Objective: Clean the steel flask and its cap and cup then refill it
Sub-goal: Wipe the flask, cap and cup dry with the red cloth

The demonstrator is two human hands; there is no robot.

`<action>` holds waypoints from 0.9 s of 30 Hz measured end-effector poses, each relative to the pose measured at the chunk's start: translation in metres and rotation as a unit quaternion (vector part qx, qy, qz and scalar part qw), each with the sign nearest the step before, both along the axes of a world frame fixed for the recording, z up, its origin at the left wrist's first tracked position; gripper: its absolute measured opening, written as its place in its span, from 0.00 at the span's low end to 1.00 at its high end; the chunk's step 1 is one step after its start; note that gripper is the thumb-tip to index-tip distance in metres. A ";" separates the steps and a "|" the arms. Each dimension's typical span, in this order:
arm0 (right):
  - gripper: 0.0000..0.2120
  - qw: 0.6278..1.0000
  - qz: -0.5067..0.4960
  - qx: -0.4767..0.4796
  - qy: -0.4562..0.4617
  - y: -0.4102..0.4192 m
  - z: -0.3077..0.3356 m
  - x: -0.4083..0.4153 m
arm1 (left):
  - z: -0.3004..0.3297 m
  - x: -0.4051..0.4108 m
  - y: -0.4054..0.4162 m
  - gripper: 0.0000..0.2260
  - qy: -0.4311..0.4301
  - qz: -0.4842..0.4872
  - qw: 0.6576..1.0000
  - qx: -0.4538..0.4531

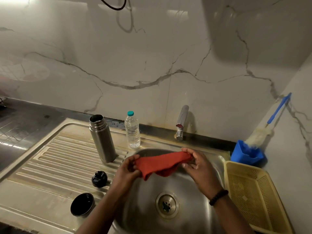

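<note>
Fingers: the fingertips of the left hand (130, 168) and the right hand (195, 162) are pinched on opposite ends of a red woven cloth (162, 163), which is held stretched between them over the round steel sink bowl (202, 213).
Step in hand: the cloth is being spread out, judged as preparation for wiping or drying; no water is seen running from the chrome tap (181, 123).
Task's things: the tall open-mouthed steel flask (102, 138) stands upright on the ribbed steel drainboard (50, 159); the black screw cap (99, 179) and the black round cup (82, 204), mouth up, lie nearer, apart from each other.
Next move: one hand would have to be freed to pick up a part, the cloth being kept in the other.
Around: a clear plastic water bottle with a teal lid (132, 130) stands just beside the flask, a likely refill source; a blue-handled bottle brush (268, 125) rests in a blue holder (248, 154); a pale yellow perforated basket (253, 196) lies to the right.
In the way: nothing is seen between the hands and the parts.
</note>
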State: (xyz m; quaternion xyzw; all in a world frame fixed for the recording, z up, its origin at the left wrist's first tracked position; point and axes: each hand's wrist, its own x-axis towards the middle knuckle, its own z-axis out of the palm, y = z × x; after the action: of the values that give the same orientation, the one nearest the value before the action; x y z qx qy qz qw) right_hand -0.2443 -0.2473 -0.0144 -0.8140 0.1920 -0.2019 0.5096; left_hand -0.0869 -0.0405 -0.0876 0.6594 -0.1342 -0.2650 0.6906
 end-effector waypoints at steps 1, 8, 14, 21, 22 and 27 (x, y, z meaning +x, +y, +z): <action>0.21 0.999 -0.006 -0.044 0.001 -0.004 0.000 0.000 | 0.001 0.001 0.001 0.26 -0.055 -0.017 0.998 0.031; 0.05 0.982 -0.111 -0.148 -0.027 -0.019 0.001 0.003 | 0.012 -0.011 -0.006 0.18 -0.236 0.065 0.963 0.109; 0.18 0.860 -0.055 0.506 -0.020 0.013 -0.027 -0.002 | 0.033 -0.030 -0.036 0.12 0.048 0.051 0.997 -0.038; 0.19 0.813 -0.035 0.577 -0.073 0.011 -0.052 -0.020 | -0.001 -0.018 -0.017 0.42 0.123 0.025 0.992 -0.019; 0.14 0.804 -0.033 0.588 -0.081 0.007 -0.051 -0.020 | -0.002 -0.018 -0.015 0.41 0.139 0.016 0.989 -0.048; 0.16 0.908 0.020 0.412 0.074 -0.004 -0.046 -0.012 | 0.010 -0.012 -0.016 0.33 0.022 -0.118 0.993 -0.017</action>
State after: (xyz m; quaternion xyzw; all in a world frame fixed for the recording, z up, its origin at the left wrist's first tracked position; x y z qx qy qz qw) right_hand -0.2559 -0.2509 -0.0605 -0.5480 0.2784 -0.0337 0.7880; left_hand -0.0992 -0.0562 -0.0777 0.6208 -0.2002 -0.3571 0.6686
